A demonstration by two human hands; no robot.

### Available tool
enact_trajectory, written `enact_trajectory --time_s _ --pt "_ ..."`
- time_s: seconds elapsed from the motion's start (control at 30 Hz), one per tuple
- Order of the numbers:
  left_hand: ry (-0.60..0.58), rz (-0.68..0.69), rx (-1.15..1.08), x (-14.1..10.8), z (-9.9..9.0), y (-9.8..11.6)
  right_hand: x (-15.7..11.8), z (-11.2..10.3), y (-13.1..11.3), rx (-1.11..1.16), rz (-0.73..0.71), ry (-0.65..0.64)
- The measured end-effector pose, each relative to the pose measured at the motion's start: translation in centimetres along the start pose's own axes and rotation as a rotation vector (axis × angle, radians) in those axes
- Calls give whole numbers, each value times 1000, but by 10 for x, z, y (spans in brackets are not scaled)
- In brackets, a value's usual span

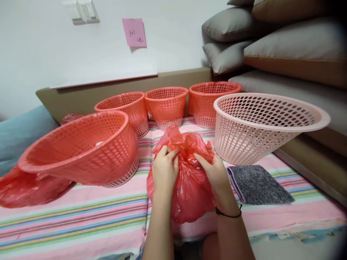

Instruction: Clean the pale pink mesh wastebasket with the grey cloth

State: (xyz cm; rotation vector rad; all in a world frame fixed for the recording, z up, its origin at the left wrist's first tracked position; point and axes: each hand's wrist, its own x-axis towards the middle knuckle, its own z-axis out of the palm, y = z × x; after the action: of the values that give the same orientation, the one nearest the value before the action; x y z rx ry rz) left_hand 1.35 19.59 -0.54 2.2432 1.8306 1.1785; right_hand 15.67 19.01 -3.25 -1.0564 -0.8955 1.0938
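Note:
A red plastic bag [191, 195], bunched at its neck and bulging below, rests on the striped cloth in front of me. My left hand [165, 168] pinches the gathered top from the left side. On the other side, my right hand [213, 173] has its thumb and fingers closed on the same gathered plastic. What the bag holds, if anything, is hidden. Beyond it to the right stands a bare pale pink basket [238, 141]. A basket lined with red plastic [119, 144] stands left of my hands.
Three more red-lined baskets [166, 104] stand along the back by the headboard [184, 75]. A folded grey cloth [260, 186] lies right of my hands. Another red bag [35, 187] lies at far left. Grey cushions [295, 43] are stacked at right, over the striped cloth [81, 213].

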Motion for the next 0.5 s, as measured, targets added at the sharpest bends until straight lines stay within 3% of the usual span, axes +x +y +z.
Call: enact_trajectory --time_s 0.23,0.37,0.5 --pt "-280 55 -471 0 -3 -5 -6 4 -8 121 29 -100" --pt "-178 -51 -549 1 7 0 -13 7 -15 86 -7 -194" --pt "-106 -221 -825 1 26 0 -12 9 -11 73 -33 -133"
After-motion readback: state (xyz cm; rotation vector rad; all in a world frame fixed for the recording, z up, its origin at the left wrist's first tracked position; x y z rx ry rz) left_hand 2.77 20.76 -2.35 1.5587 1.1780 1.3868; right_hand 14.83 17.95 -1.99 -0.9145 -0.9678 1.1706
